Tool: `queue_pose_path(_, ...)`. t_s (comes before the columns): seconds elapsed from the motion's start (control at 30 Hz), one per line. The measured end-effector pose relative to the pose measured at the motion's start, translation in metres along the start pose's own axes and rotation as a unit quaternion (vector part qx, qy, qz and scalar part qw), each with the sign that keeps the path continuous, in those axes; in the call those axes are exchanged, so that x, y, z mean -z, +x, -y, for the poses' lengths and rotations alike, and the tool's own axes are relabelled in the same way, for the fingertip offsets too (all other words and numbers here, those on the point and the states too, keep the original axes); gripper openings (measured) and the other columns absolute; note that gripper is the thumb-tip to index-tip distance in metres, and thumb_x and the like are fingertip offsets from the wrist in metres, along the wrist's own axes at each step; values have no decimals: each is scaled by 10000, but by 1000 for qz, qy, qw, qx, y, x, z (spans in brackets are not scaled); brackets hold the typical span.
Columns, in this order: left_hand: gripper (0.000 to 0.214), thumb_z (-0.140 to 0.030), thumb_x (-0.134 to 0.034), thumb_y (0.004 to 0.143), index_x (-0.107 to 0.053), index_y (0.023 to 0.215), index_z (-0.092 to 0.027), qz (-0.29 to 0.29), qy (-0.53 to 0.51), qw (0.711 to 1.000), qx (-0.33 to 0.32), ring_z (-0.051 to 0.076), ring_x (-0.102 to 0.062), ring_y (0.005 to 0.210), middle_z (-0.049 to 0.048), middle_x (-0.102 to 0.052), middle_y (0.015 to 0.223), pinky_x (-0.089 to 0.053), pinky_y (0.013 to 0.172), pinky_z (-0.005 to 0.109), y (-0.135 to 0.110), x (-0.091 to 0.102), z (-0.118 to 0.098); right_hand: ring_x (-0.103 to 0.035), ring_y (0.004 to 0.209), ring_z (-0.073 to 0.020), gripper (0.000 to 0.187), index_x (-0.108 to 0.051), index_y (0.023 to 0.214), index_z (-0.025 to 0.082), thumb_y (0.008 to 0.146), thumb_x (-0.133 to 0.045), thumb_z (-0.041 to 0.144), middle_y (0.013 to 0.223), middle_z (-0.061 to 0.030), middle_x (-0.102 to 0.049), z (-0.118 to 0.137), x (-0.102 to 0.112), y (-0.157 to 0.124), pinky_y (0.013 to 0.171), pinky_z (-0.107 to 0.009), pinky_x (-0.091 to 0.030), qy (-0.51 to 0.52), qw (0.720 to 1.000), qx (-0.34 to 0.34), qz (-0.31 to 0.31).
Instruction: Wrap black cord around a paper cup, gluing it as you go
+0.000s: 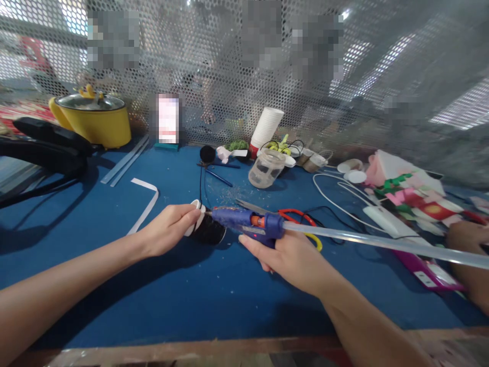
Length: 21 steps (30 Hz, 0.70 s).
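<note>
From the head camera, the left hand (168, 229) is curled around the white rim of a black cup (209, 230) lying on its side on the blue table (191, 306), near the middle. At the cup's 3 o'clock, the right hand (290, 257) is closed around a blue glue gun (248, 223), its nozzle at the cup's upper side. A clear glue stick (382, 240) juts from the gun toward 3 o'clock. Scissors (301, 215) lie just behind the gun. A clear jar (266, 168) sits at 1 o'clock, a yellow pot (95, 122) at 10 o'clock.
</note>
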<state>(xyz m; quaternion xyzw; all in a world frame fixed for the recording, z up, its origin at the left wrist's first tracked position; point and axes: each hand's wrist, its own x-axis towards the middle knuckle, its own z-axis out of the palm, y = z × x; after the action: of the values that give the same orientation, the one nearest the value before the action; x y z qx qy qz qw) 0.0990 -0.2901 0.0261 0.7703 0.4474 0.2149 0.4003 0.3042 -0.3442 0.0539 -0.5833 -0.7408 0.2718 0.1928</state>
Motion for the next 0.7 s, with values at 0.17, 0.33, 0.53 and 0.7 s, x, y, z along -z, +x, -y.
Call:
queue_pose_path(0.17, 342, -364, -250, 836, -424, 622, -162, 6, 15, 1000, -11, 102, -347, 553, -32, -384, 578, -304, 533, 222, -1, 1, -1, -477, 354, -97, 431, -382, 382, 198, 760, -461, 389, 368, 27, -460, -1, 0, 3, 436, -215, -418, -1, 1000, -19, -13)
queue_pose_path(0.33, 321, -343, -253, 833, -403, 609, -169, 4, 26, 999, -19, 102, -352, 547, -32, -393, 585, -304, 530, 226, -1, 1, -2, -493, 368, -106, 431, -388, 386, 195, 768, -449, 384, 367, 24, -465, -1, 0, 4, 448, -222, -415, -3, 1000, -22, -13)
queue_pose_path(0.53, 336, -349, -239, 837, -371, 581, -176, 2, 21, 999, -24, 104, -366, 549, -37, -390, 565, -314, 545, 226, -1, 2, -1, -489, 352, -99, 419, -395, 400, 199, 771, -444, 390, 362, 30, -471, 1, 1, 1, 421, -210, -421, 3, 1000, -3, 11)
queue_pose_path(0.7, 332, -341, -246, 835, -436, 629, -163, 1, 21, 999, -27, 108, -381, 565, -21, -440, 609, -324, 553, 233, -2, 2, 0, -491, 350, -101, 417, -397, 402, 201, 771, -439, 393, 358, 30, -470, 1, 1, 1, 428, -213, -430, 8, 1000, -1, 8)
